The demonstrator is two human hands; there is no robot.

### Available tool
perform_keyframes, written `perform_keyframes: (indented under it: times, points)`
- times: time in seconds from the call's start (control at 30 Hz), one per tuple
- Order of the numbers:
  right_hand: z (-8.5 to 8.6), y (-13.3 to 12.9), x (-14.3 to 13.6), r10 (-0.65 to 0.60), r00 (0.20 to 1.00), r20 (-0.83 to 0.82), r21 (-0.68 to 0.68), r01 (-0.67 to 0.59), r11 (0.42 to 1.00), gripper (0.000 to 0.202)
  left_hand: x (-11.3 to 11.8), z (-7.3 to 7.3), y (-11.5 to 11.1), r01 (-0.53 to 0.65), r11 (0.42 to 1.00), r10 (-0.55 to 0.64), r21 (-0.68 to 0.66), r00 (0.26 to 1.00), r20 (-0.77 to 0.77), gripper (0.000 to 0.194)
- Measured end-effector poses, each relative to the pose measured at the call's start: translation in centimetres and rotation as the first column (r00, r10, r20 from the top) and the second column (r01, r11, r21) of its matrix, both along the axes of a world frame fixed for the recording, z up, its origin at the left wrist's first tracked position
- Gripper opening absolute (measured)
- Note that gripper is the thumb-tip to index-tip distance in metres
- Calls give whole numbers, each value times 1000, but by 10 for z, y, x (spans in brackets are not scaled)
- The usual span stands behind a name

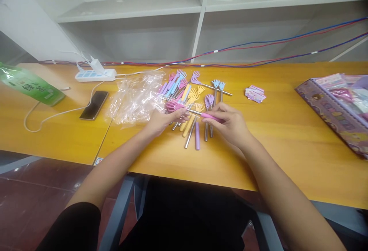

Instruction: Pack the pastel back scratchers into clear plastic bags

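Observation:
A pink back scratcher [194, 111] with a metal shaft is held between my two hands above the table. My left hand [163, 121] is closed at its hand-shaped head. The pink handle at the other end is gripped by my right hand [228, 119], fingers closed around it. Under and behind my hands lie several more back scratchers in purple [196, 76], blue [216, 84] and yellow [193, 95], some with bare metal shafts. A loose purple handle [197, 136] points toward me. Crumpled clear plastic bags [135, 99] lie just left of the pile.
A phone [94, 105], a white power strip [96, 75] with cables and a green bottle [31, 84] are on the left. Small printed cards [255, 94] lie right of the pile; a filled display box [333, 109] stands at far right. Shelves rise behind.

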State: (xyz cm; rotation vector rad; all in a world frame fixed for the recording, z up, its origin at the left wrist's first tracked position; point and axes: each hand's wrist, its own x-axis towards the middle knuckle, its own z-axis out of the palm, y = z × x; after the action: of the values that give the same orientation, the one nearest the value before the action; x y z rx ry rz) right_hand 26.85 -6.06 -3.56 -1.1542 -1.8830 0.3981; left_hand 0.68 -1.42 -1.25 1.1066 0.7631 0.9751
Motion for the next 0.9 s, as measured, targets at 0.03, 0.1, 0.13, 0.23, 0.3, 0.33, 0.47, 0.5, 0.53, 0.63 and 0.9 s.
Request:
perform_keyframes:
  times: [0.03, 0.1, 0.13, 0.23, 0.3, 0.33, 0.47, 0.5, 0.53, 0.63, 0.9]
  points:
    - [0, 0, -2, 2, 1000, -10, -8, -2, 1000, 27, 0, -1, 0, -10, 1000, 10, -9, 1000, -4, 46]
    - [-1, -1, -5, 7, 1000, -27, -23, -7, 1000, 26, 0, -3, 1, -39, 999, 39, -8, 999, -14, 46]
    - [-1, -1, -7, 8, 999, -32, -30, -9, 1000, 26, -1, -5, 1, -44, 999, 44, 7, 999, -20, 45]
    - [-1, -2, -10, 13, 999, -39, -47, -15, 999, 26, -2, -7, 1, -2, 997, 6, 77, 999, -52, 43]
    - [-1, -3, -11, 18, 999, -39, -55, -20, 998, 27, -1, -8, 0, 47, 994, -38, 97, 995, -87, 43]
    - [-1, -3, -12, 23, 999, -39, -56, -25, 998, 26, -1, -9, -1, 66, 993, -56, 95, 993, -104, 43]
    - [0, -4, -16, 53, 998, -35, -61, -55, 997, 24, 2, -8, -5, 155, 985, -144, 81, 981, -128, 42]
    - [0, -4, -17, 51, 998, -34, -68, -53, 996, 23, 2, -8, -6, 166, 983, -155, 83, 980, -125, 42]
    - [1, -4, -18, 45, 998, -35, -78, -48, 996, 25, 3, -7, -6, 160, 983, -149, 85, 981, -121, 42]
    - [4, -5, -15, 26, 995, -99, -137, -39, 990, 40, 2, -5, -4, 40, 996, -32, 82, 995, -92, 43]
    - [13, -4, -3, -104, 919, -380, -173, 39, 984, 22, -6, 7, 9, -134, 991, 134, -14, 989, 58, 52]
